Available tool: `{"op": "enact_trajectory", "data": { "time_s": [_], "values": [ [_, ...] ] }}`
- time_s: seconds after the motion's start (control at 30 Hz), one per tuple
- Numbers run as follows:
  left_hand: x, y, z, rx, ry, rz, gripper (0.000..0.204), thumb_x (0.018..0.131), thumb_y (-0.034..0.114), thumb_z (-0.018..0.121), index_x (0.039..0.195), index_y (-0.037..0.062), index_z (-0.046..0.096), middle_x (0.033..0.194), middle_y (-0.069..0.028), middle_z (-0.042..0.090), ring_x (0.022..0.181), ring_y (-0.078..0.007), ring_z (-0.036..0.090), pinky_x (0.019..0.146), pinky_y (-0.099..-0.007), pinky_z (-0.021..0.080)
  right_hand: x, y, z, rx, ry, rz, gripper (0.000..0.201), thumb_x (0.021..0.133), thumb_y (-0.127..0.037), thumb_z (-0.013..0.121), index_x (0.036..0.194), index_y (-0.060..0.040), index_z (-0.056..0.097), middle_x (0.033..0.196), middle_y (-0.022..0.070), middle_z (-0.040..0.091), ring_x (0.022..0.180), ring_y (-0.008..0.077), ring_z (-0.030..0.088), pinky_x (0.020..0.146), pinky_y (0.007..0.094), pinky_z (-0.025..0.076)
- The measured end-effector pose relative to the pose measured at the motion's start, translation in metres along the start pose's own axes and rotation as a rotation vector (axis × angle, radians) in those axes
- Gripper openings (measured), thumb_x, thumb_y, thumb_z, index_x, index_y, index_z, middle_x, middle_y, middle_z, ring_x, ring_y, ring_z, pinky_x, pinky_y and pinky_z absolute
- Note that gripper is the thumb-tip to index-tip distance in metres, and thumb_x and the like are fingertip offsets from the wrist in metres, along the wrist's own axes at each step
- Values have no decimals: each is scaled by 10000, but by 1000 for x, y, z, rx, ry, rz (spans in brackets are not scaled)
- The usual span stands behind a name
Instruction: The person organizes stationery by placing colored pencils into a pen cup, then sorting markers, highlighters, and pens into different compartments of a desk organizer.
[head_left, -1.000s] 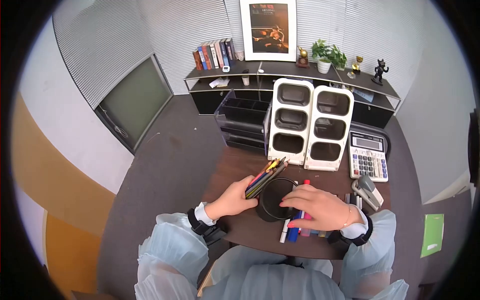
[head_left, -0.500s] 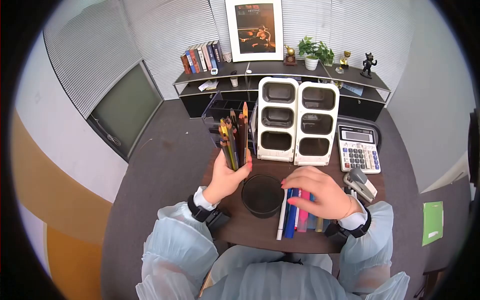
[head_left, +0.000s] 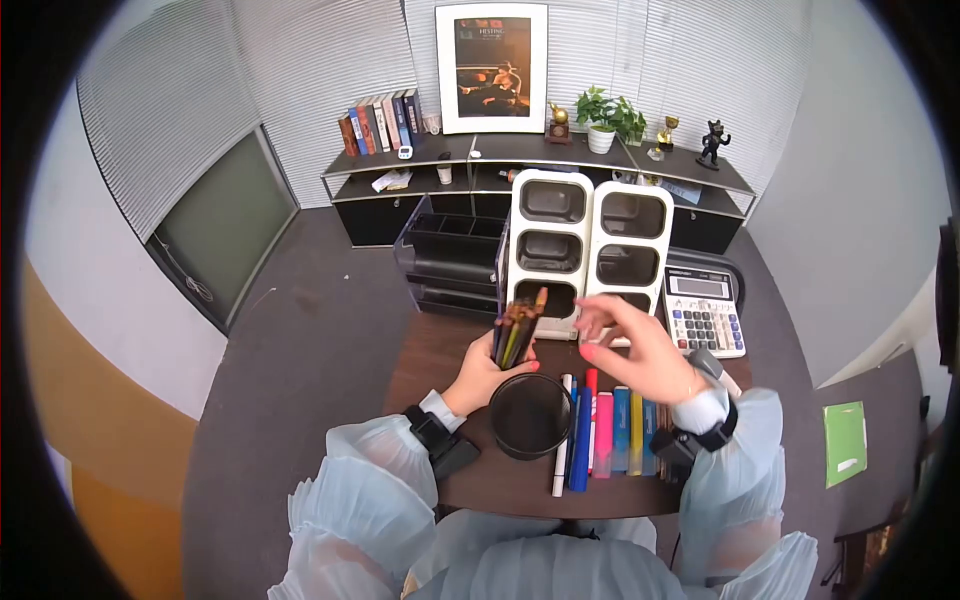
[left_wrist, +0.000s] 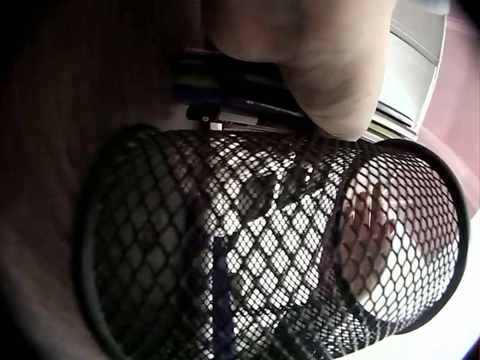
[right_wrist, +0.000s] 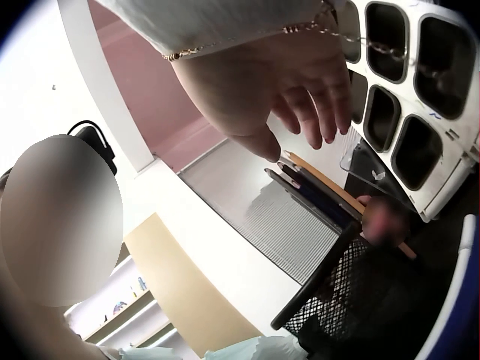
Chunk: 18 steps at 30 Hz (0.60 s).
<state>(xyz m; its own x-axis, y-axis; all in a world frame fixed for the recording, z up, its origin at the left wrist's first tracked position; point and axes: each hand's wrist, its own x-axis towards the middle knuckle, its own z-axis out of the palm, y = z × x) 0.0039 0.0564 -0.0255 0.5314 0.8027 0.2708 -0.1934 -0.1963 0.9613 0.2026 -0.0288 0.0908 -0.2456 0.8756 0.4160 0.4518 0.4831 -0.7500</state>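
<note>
In the head view my left hand [head_left: 482, 382] grips a bundle of coloured pencils [head_left: 516, 338], tips pointing up and away from me. Just in front of them stands a black mesh pen cup [head_left: 530, 452], its opening facing up with nothing visible inside. Its mesh wall [left_wrist: 270, 247] fills much of the left wrist view. My right hand [head_left: 640, 352] is raised to the right of the pencils, fingers loosely bent and holding nothing. The right wrist view shows that hand [right_wrist: 274, 94] above the pencil ends [right_wrist: 315, 187].
Right of the cup lies a row of markers, including a blue marker [head_left: 581, 440] and a pink highlighter [head_left: 603, 432]. Two white compartment racks [head_left: 590, 250] stand behind, with a dark tray organizer [head_left: 450, 250] to their left. A calculator [head_left: 703, 315] and partly hidden stapler sit at right.
The pencils in my left hand swung upright, then dipped and tilted away behind the cup. My right hand left the cup's rim and rose towards the racks.
</note>
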Motion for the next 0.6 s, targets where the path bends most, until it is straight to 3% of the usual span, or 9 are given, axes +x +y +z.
{"op": "enact_trajectory", "data": {
  "time_s": [0.07, 0.2, 0.3, 0.4, 0.47, 0.5, 0.53, 0.6],
  "values": [
    [-1, 1, 2, -4, -8, -21, 264, 717, 52, 715, 924, 23, 554, 808, -7, 594, 760, -66, 548, 698, -224, 448, 17, 8, 4, -24, -64, 3, 423, 781, -115, 630, 1168, -47, 474, 901, 70, 550, 746, 135, 512, 629, 252, 447],
    [1, -2, 0, 19, -15, -11, 275, 717, 51, 719, 940, 8, 563, 816, -18, 609, 746, -77, 569, 690, -229, 472, 37, 12, 14, 33, -131, 73, 270, 790, -109, 629, 1038, -29, 559, 736, 43, 555, 603, 108, 487, 553, 241, 422],
    [2, 0, -1, -12, -10, -17, 256, 725, 57, 709, 929, 15, 560, 815, -12, 604, 750, -70, 555, 694, -225, 459, 42, 10, 21, -43, -35, 51, 149, 792, -95, 627, 916, -15, 603, 684, 43, 563, 561, 96, 490, 534, 240, 414],
    [2, 2, -1, -1, 20, -26, 236, 733, 67, 698, 917, 23, 558, 817, -5, 595, 756, -63, 541, 698, -219, 445, 41, 9, 16, -138, 177, -127, 107, 787, -90, 633, 850, -6, 613, 711, 59, 586, 619, 78, 539, 555, 229, 426],
    [2, 2, -3, 30, 50, -29, 225, 736, 70, 694, 910, 24, 558, 820, -2, 592, 759, -63, 540, 697, -218, 444, 33, -8, -1, -79, 406, -123, 91, 824, -82, 591, 888, -16, 586, 804, 51, 583, 683, 97, 547, 611, 222, 446],
    [3, -1, -6, 21, 39, -5, 237, 735, 66, 697, 917, 19, 552, 821, -9, 595, 761, -68, 552, 695, -220, 456, 28, -22, -7, 105, 606, -200, 78, 863, -85, 536, 916, -30, 547, 838, 47, 550, 697, 108, 542, 617, 226, 450],
    [4, -2, -7, 10, 28, 17, 249, 734, 62, 700, 924, 15, 546, 822, -16, 598, 762, -73, 564, 693, -223, 468, 21, -29, -19, 49, 776, -278, 84, 896, -100, 478, 917, -22, 502, 829, 54, 519, 679, 107, 522, 602, 226, 441],
    [3, -2, -6, -33, 40, -10, 245, 737, 62, 697, 924, 16, 546, 822, -13, 594, 762, -72, 561, 694, -221, 466, 10, -44, -28, 181, 889, -489, 136, 918, -128, 430, 898, 1, 469, 799, 80, 515, 634, 112, 484, 580, 223, 411]
  ]
}}
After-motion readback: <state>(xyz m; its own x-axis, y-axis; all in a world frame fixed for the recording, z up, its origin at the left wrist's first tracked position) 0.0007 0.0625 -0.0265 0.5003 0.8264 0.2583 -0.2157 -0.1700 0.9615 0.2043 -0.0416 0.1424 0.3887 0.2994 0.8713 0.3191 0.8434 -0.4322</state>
